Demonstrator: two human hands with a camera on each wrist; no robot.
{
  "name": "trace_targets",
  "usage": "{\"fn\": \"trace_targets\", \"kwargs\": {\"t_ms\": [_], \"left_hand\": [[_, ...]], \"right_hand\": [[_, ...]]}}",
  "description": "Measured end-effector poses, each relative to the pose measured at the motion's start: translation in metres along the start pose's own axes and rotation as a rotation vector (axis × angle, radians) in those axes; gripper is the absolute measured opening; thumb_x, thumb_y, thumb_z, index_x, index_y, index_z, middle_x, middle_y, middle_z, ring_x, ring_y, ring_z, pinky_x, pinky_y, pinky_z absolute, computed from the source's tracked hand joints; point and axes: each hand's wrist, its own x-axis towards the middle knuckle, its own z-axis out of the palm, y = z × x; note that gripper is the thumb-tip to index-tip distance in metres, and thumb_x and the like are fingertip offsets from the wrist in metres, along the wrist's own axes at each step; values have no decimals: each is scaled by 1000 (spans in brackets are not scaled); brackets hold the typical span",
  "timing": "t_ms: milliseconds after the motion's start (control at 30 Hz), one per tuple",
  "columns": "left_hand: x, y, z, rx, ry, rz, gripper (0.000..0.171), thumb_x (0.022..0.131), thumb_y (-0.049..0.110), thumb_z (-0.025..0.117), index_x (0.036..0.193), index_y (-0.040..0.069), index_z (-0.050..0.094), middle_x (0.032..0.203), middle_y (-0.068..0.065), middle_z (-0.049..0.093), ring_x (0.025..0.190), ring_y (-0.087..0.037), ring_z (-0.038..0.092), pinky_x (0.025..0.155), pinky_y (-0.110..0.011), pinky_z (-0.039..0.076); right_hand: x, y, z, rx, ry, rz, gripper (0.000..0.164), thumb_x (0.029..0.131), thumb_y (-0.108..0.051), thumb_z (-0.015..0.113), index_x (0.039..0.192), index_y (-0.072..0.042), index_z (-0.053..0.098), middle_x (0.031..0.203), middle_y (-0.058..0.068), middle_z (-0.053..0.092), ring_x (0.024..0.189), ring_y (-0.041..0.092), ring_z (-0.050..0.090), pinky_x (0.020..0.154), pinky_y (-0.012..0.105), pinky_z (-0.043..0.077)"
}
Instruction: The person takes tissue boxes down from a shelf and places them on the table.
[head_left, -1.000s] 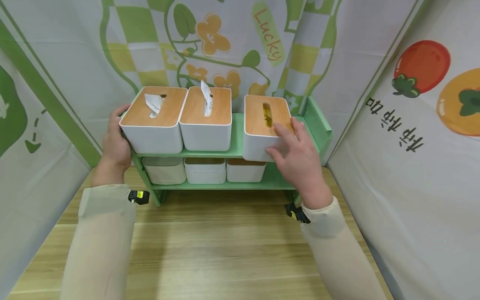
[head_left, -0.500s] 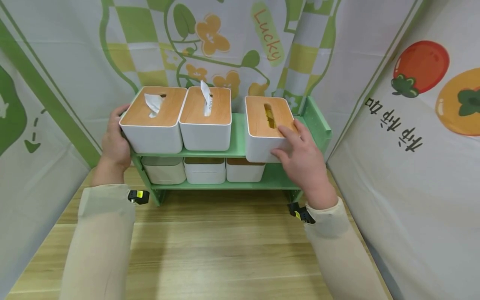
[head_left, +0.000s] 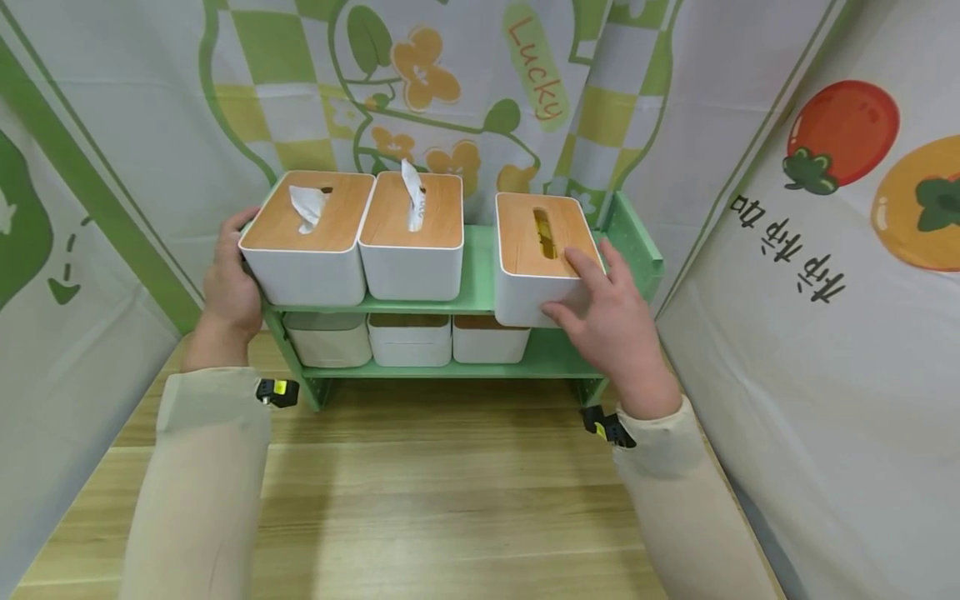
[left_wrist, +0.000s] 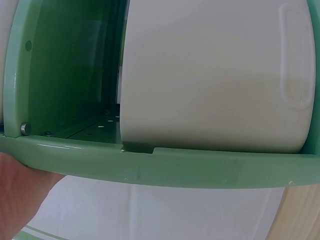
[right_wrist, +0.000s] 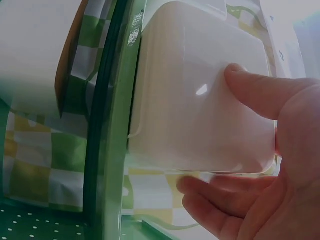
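In the head view, my right hand [head_left: 615,321] grips a white tissue box [head_left: 536,296] with a wood-look lid at the right of the upper shelf. The thumb [right_wrist: 250,92] presses its front, while the other fingers lie over the lid's corner and right side. Something yellow shows in the lid slot. Two more tissue boxes, a left one [head_left: 303,275] and a middle one [head_left: 411,273], stand side by side with white tissue sticking out. At the left end, my left hand [head_left: 234,292] holds the side of the green shelf rack [left_wrist: 200,167]; its fingertips are hidden.
On the lower shelf stand a cream bin [head_left: 330,346] and two white boxes, one in the middle [head_left: 411,346] and one to its right [head_left: 491,344]. A raised green end panel [head_left: 633,250] closes the right side. The rack stands on a wooden table [head_left: 450,492] before printed cloth.
My right hand and the tissue box it grips have shifted a little to the right and slightly towards me. The left hand and the other boxes have not moved.
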Motion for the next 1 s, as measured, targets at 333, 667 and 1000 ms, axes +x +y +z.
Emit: {"fn": "trace_targets", "kwargs": {"t_ms": [333,667,1000], "left_hand": [[-1,-1,0,-7,-3,2,57,101,59,8,151,47,33,159,-4,30,132,-26,33,104,-42,26],[2,-1,0,-18,-4,12,57,103,55,7,152,43,33,159,-5,29,132,-25,32,103,-39,26],[1,0,0,-19,-2,9,58,103,55,7,153,42,33,159,-4,30,130,-25,34,101,-38,28]], "right_hand": [[-3,-4,-4,-14,-49,25,71,86,-34,81,145,-13,49,148,24,38,121,47,49,90,60,45],[-5,-1,-3,-10,-22,9,81,84,-37,82,151,-17,42,146,26,39,122,48,48,89,62,44],[-9,-5,-9,-30,-68,34,74,86,-38,79,148,-12,46,147,23,40,121,46,49,91,60,44]]}}
